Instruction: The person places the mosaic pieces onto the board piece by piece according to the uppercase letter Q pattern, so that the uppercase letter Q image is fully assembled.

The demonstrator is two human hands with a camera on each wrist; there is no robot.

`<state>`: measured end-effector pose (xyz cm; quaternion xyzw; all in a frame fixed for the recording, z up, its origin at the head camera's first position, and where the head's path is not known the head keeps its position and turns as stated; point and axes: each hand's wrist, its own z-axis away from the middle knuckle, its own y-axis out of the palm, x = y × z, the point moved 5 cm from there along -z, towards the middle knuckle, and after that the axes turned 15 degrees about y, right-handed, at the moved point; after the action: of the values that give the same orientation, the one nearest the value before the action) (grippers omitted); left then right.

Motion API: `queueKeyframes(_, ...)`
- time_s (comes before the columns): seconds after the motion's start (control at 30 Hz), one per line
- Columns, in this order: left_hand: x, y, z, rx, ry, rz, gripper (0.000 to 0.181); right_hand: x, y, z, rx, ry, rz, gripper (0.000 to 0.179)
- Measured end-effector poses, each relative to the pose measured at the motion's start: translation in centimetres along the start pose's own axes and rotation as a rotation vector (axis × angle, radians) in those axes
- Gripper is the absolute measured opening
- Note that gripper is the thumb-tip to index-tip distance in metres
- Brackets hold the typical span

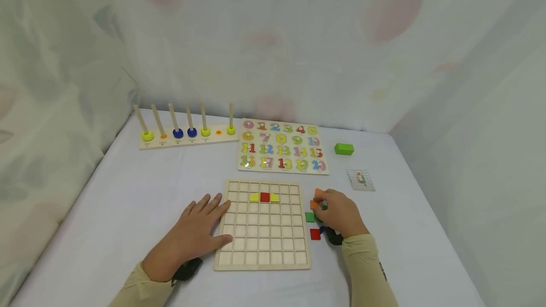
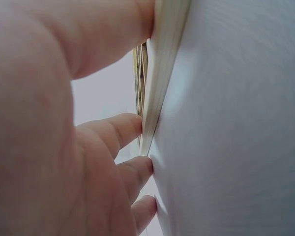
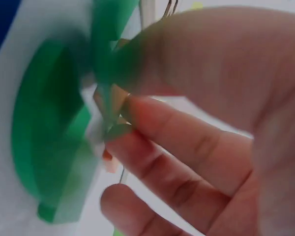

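Note:
My left hand [image 1: 194, 233] lies spread at the left edge of a wooden grid board [image 1: 258, 244], thumb and index finger touching its frame. In the left wrist view, fingertips [image 2: 146, 164] rest beside the board's edge. On the grid, a red square tile [image 1: 265, 197] sits between two yellow tiles [image 1: 254, 197]. Right of the board, my right hand [image 1: 341, 212] pinches a thin green tile [image 3: 104, 64] between thumb and fingers; blur hides its exact shape. Close to this hand lie orange tiles [image 1: 314, 204], a green square tile [image 1: 309, 217], a red tile [image 1: 315, 234] and a partly hidden blue tile [image 1: 322, 230].
Behind the board lies a number puzzle [image 1: 283, 146]. At back left stands a peg board [image 1: 192, 142] with coloured rings. A green block [image 1: 343, 149] and a small printed picture card [image 1: 361, 180] lie at right. White patterned curtains surround the table.

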<state>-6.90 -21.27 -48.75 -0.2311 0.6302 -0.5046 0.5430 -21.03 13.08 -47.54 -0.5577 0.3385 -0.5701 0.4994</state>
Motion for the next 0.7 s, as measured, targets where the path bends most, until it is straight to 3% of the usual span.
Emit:
queueKeyframes(0.27, 0.0, 0.0, -0.1, -0.007, 0.013, 0.013, 0.094, 0.8, 0.5, 0.2, -0.074, -0.083, 0.024, 0.012)
queueKeyframes(0.53, 0.0, -0.1, -0.1, -0.020, 0.026, 0.008, 0.094, 1.2, -0.2, 0.5, -0.114, -0.110, -0.023, 0.011)
queueKeyframes(0.7, -0.1, -0.2, 0.0, -0.016, 0.025, 0.009, 0.094, 4.1, -1.0, 1.0, -0.075, -0.187, -0.092, 0.019)
